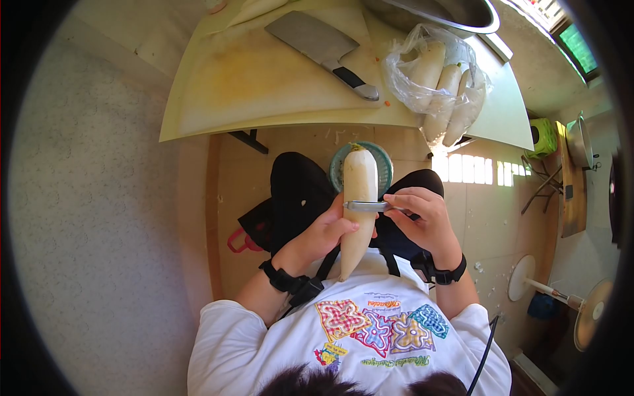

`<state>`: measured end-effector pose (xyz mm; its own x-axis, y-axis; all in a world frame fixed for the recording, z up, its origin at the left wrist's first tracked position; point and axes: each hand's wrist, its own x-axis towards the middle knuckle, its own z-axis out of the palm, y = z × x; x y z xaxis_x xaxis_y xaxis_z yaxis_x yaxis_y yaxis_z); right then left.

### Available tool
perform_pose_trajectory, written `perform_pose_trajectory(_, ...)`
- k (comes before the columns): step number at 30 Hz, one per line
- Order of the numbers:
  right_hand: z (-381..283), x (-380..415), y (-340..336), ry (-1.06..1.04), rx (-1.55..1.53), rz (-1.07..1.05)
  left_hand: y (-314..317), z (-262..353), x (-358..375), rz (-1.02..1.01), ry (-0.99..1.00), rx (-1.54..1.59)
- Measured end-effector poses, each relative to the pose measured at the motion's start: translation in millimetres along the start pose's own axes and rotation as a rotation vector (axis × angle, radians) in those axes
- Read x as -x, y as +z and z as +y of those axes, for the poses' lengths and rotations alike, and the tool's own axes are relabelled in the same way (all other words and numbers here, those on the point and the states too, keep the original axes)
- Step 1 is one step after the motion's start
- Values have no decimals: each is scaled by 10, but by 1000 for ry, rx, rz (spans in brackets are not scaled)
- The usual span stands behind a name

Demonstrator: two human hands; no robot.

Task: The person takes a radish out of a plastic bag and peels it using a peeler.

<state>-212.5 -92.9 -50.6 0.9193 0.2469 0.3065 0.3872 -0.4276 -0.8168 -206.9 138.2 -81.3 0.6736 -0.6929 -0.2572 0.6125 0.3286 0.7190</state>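
A long white radish [358, 173] stands over my lap, its leafy stub away from me and its thin tip toward my shirt. My left hand [328, 232] is wrapped round its left side at mid-length. A metal peeler [367, 206] lies across the radish, its blade touching the skin. The peeler's handle end is in my right hand [421, 212], fingers closed on it. Below the radish, between my knees, is a round green basket [385, 165], partly hidden by the radish.
On the table [264, 120] ahead lie a cleaver [316, 41], a plastic bag of white radishes [436, 82] and a metal basin [489, 16]. A fan [561, 294] stands at the right. A pink-handled item [242, 242] is left of my legs.
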Motion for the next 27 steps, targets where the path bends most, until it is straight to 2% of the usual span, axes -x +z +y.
perform_pose_trajectory(5,14,-2,16,1,8,6,-59,-16,-10,-52,34,-38)
perform_pose_trajectory(27,21,-47,-9,-9,49,59,22,4,2,-30,11,-70)
